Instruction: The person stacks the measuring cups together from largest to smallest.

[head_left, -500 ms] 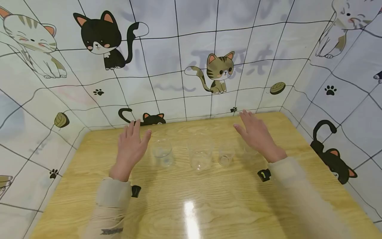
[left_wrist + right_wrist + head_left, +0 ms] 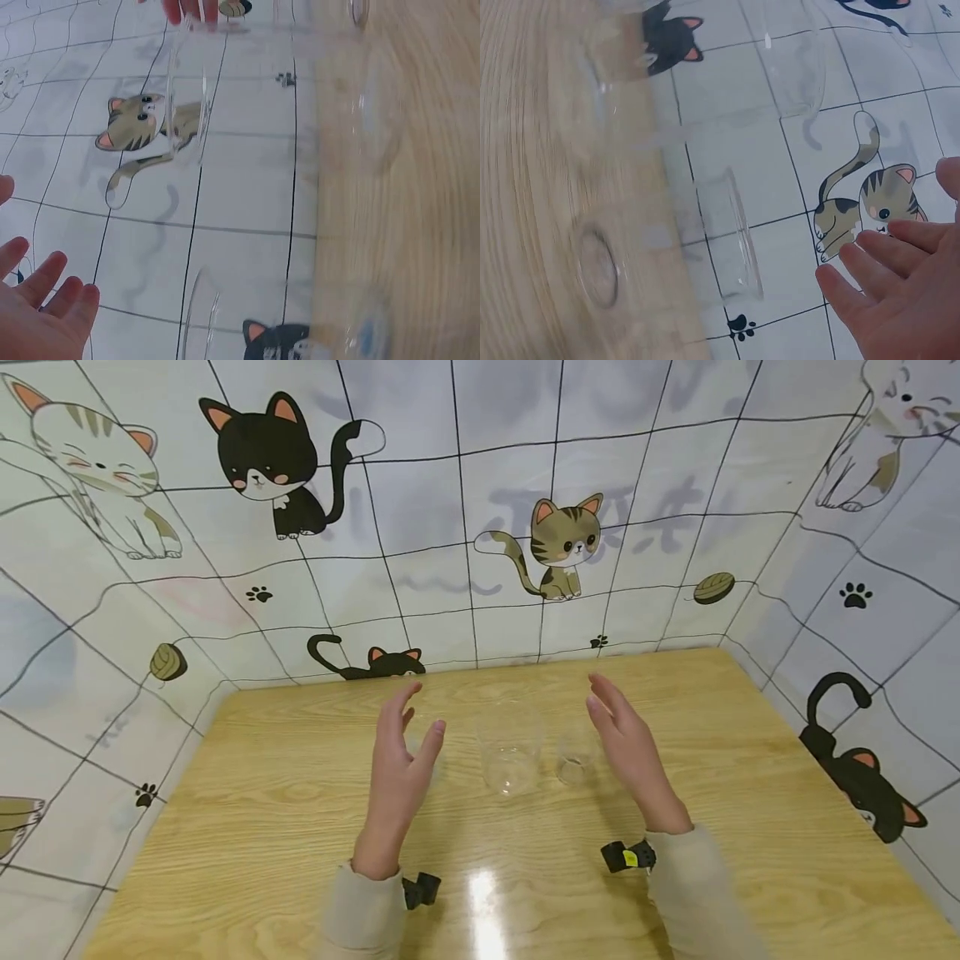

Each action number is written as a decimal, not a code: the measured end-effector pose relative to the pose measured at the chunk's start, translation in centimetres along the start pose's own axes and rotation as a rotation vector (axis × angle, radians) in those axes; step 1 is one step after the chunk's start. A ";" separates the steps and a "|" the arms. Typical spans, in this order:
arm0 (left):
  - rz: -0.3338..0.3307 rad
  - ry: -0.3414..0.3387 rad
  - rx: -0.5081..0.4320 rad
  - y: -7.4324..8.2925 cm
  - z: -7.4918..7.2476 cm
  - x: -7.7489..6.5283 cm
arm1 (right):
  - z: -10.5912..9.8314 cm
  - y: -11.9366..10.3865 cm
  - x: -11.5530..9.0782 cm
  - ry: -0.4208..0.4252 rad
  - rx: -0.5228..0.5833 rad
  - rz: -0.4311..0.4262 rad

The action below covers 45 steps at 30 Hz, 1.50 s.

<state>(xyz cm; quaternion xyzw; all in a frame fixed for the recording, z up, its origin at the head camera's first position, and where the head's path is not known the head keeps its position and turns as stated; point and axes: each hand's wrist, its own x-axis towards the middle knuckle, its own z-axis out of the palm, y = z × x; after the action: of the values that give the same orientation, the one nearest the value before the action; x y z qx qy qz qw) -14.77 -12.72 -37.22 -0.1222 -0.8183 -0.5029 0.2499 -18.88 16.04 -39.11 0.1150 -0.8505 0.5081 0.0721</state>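
My left hand [image 2: 397, 768], fingers spread and thumb apart, hangs above the table in the head view. It covers most of the left clear cup [image 2: 435, 764], which shows near the bottom of the left wrist view. To the right stands a large clear cup [image 2: 510, 760], upright between the hands. Beside it is a small clear cup [image 2: 575, 764], just left of my right hand [image 2: 633, 760]. That hand is raised too, its fingers extended and holding nothing, as the right wrist view also shows. Neither hand grips a cup.
The cups stand in a row on a wood-grain table [image 2: 285, 777]. A white grid-lined sheet with cartoon cats [image 2: 427, 568] rises behind the table and along both sides. Dark wrist cameras [image 2: 422, 890] stick out inward from the cuffs.
Both hands have moved inward, closer to each other and to the cups. My left hand now overlaps the left cup, which was plainly visible before. The visible cups stay standing.
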 end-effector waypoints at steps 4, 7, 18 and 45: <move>-0.040 0.005 -0.067 0.9 1.2 -0.7 | 0.6 -0.3 -0.7 0.060 0.103 -0.012; -0.057 -0.009 -0.132 2.0 1.6 -1.1 | 0.7 -1.0 -1.2 0.091 0.184 -0.022; -0.044 -0.075 -0.209 0.0 3.1 -1.6 | 1.5 -2.4 -1.6 0.089 0.305 -0.069; -0.261 -0.285 -0.367 -2.2 5.9 -2.6 | 4.8 0.0 -1.4 -0.277 0.439 -0.112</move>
<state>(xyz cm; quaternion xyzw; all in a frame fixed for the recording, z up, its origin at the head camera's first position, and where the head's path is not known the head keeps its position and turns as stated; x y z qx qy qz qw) -15.24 -8.41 -42.51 -0.1284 -0.7492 -0.6487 0.0386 -17.53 11.96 -41.72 0.2431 -0.7140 0.6552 -0.0439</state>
